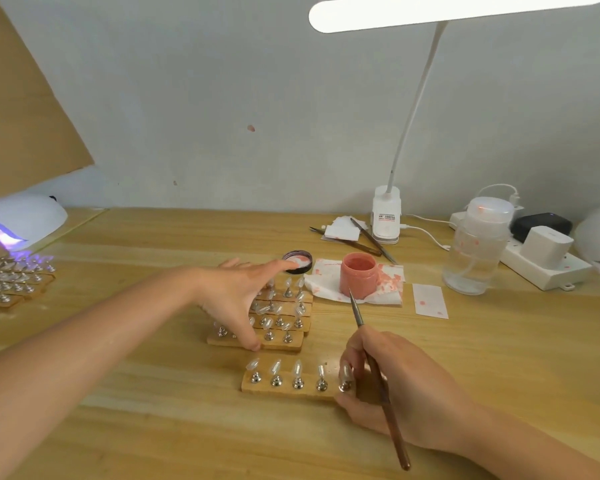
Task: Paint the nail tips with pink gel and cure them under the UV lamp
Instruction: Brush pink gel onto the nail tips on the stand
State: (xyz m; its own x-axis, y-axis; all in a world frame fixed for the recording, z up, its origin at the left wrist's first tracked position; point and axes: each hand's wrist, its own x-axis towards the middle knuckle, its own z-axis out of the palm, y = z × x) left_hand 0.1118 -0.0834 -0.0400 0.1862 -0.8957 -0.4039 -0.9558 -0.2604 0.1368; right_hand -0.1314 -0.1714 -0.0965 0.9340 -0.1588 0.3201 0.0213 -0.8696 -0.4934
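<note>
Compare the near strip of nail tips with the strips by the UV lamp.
The near strip lies alone in front, its end in the right hand; the lamp strips lie in a group at far left, untouched. The lamp strips catch purple glow from the UV lamp; the near strip doesn't. Both are wooden, with clear tips on metal stands.

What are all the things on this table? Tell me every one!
pink gel jar: one, pink, open, on stained tissue
jar lid: one, dark, left of jar
wooden strips with nail tips: several, clear tips, centre
single strip: one, five tips, nearest
UV lamp: one, white, glowing purple, far left
desk lamp: one, white, back
clear bottle: one, right
power strip: one, white, right
brush: one, brown
left hand: over strips
right hand: holding brush
</note>
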